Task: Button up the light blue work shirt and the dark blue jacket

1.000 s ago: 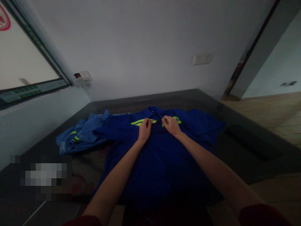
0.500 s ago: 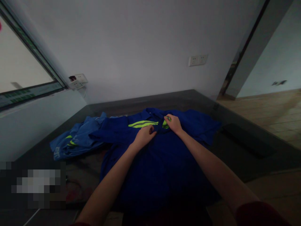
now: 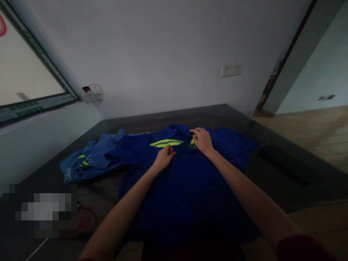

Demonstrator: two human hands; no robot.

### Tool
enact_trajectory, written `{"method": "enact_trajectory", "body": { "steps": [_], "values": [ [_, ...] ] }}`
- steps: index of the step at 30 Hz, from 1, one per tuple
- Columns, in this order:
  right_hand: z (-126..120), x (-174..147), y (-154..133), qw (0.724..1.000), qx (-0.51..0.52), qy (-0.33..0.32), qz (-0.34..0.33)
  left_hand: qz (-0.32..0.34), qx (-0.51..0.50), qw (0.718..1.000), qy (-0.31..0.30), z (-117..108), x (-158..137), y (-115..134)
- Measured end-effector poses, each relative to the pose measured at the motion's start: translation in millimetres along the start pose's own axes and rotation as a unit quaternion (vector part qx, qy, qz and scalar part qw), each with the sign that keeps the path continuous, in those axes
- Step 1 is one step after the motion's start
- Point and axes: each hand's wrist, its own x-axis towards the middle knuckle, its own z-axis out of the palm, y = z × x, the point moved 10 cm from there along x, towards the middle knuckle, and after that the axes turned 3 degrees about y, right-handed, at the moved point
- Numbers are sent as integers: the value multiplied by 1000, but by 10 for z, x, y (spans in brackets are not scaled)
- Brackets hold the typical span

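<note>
A dark blue work shirt (image 3: pixel 187 188) with yellow-green reflective strips lies spread across the dark table, its collar toward the wall. My left hand (image 3: pixel 164 157) rests at the chest just below the left strip, fingers curled in on the cloth. Higher up by the collar, my right hand (image 3: pixel 203 141) lies over the right strip with its fingers stretched out and apart, touching the fabric. Part of the right strip is hidden under that hand.
Lighter blue folded clothes (image 3: pixel 95 159) lie at the left, partly under the shirt's sleeve. A long black object (image 3: pixel 288 163) sits on the table (image 3: pixel 212 110) at the right. Wall sockets (image 3: pixel 231 70) are behind. A blurred-out patch covers the lower left.
My right hand has loosened from a pinch near the collar, and its fingers now extend. My left hand has shifted slightly down and left. The view has turned a little.
</note>
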Motion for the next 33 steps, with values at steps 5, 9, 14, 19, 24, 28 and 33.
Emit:
{"method": "enact_trajectory", "body": {
  "steps": [5, 9, 14, 19, 24, 28, 33],
  "values": [
    [158, -15, -604, 985, 56, -100, -128, -72, -208, 974, -47, 57, 388, -58],
    [258, 82, -532, 984, 71, -144, -72, -75, -257, 962, -59, 15, 605, 152],
    [207, 53, -343, 980, 140, -142, -18, -62, -279, 955, -73, 31, 383, 287],
    [210, -101, -129, 975, 175, -137, 14, -35, -171, 984, -26, -5, 27, 135],
    [-30, -152, -295, 996, 41, -73, -44, 53, 6, 998, 30, -119, -79, 222],
    [-39, -297, -792, 985, 53, -75, -149, 99, -4, 995, 16, -99, -103, 332],
    [167, -375, -814, 979, 82, -114, -146, 114, -33, 993, 4, -93, -111, 355]
  ]
}}
